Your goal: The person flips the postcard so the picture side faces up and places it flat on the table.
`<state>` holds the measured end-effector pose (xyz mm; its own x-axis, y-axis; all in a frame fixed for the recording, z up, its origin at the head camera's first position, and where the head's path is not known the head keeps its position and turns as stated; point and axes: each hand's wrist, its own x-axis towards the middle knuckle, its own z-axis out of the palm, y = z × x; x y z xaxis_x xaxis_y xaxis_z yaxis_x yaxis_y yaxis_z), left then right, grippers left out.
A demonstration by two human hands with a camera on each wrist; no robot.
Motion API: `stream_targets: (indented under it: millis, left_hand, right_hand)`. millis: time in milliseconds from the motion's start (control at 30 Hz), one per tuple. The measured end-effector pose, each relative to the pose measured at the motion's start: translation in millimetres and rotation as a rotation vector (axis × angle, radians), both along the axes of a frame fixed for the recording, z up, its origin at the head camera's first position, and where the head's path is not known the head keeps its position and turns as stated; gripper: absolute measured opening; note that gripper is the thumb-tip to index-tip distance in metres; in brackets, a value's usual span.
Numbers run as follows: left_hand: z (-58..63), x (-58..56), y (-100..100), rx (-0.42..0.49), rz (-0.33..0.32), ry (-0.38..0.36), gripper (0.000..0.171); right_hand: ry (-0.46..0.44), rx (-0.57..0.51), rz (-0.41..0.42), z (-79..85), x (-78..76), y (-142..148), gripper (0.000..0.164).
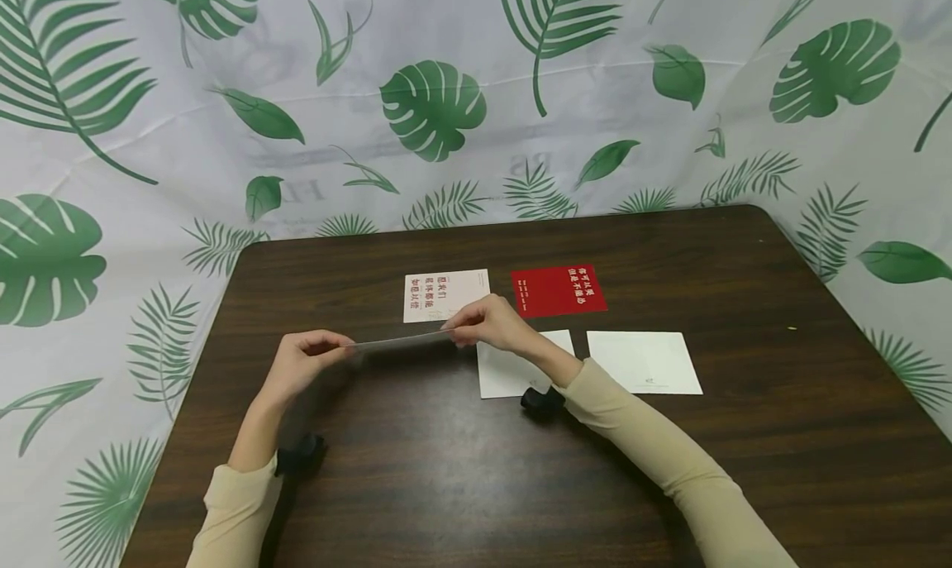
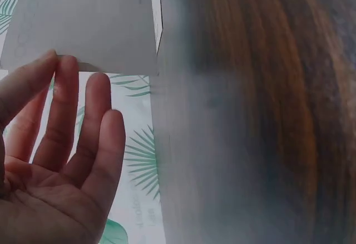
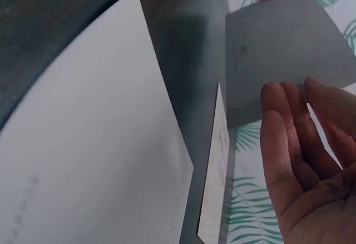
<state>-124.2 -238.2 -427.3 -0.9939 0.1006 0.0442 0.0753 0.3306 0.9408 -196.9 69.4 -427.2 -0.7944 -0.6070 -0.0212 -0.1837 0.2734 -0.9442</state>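
A thin card [image 1: 402, 339] is held up above the table, seen nearly edge-on in the head view. My left hand [image 1: 297, 368] pinches its left end between thumb and fingertips; my right hand [image 1: 494, 324] pinches the right end. In the left wrist view the card's face [image 2: 89, 24] looks plain grey with faint small print. The same face [image 3: 283, 55] spans between both hands in the right wrist view. Just beyond my right hand lies a white card with red characters [image 1: 427, 293], and a white card [image 1: 502, 374] lies partly beneath my right forearm.
A red card with white characters [image 1: 554, 291] lies at the back of the dark wood table [image 1: 416, 485]. Right of my right wrist is another white card [image 1: 643, 357] with small print. A leaf-patterned white cloth [image 1: 320, 146] hangs behind the table.
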Motion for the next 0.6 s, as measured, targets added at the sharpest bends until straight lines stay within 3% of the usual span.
stream_targets:
  millis: [167,267,433,600]
  left_hand:
    - [-3.4,3.4,-5,-0.031,-0.058,0.015,0.019]
    - [-5.5,5.5,-6,-0.045,-0.084,-0.018,0.02]
    - [-6.4,7.4,-5,-0.102,-0.056,-0.1,0.023]
    - [-10.1,5.5,-5,-0.158,-0.04,-0.122,0.022]
  right_hand:
    - [0.058,0.059,0.031,-1.9,3.3,1,0.014]
    - [0.083,0.093,0.044,-3.1,6.0,2,0.015]
    - [0.121,0.132,0.078,-7.3,8.4,0,0.016]
    - [0.134,0.145,0.095,-13.3,9.0,-1,0.016]
